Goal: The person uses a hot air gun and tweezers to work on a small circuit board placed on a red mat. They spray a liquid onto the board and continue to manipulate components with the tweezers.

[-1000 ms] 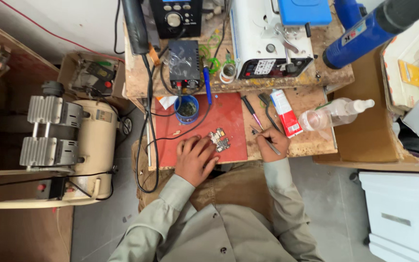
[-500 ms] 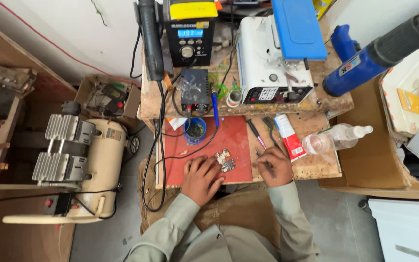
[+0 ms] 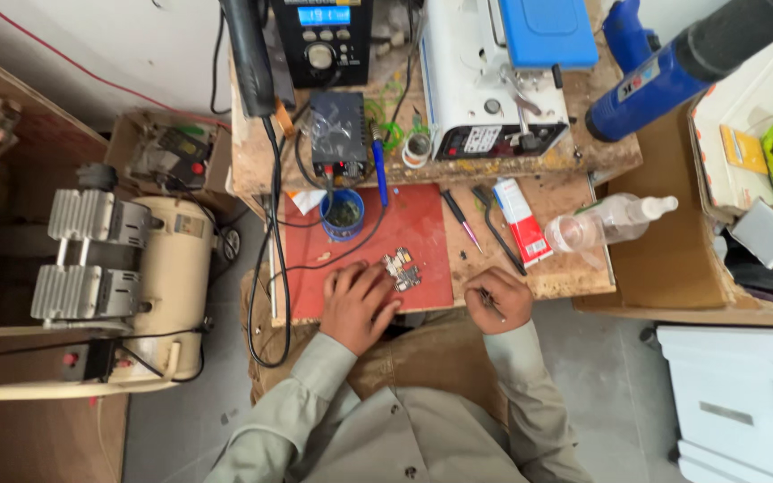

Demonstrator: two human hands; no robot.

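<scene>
Little has changed since a second ago. Left hand (image 3: 358, 300) still lies flat on the red mat (image 3: 422, 228), fingertips touching the small circuit board (image 3: 402, 268). Right hand (image 3: 496, 300) stays off the mat on the bench (image 3: 565, 268), clenched around a thin tool (image 3: 492, 302). Board unmoved.

circuit board (image 3: 402, 268) on mat (image 3: 422, 228) | left hand (image 3: 360, 304) beside it | cup (image 3: 343, 215) behind | bottle (image 3: 606, 222) right

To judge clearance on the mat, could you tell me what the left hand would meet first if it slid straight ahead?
Probably the small circuit board: the left hand has its fingertips right beside it on the red mat.
</scene>
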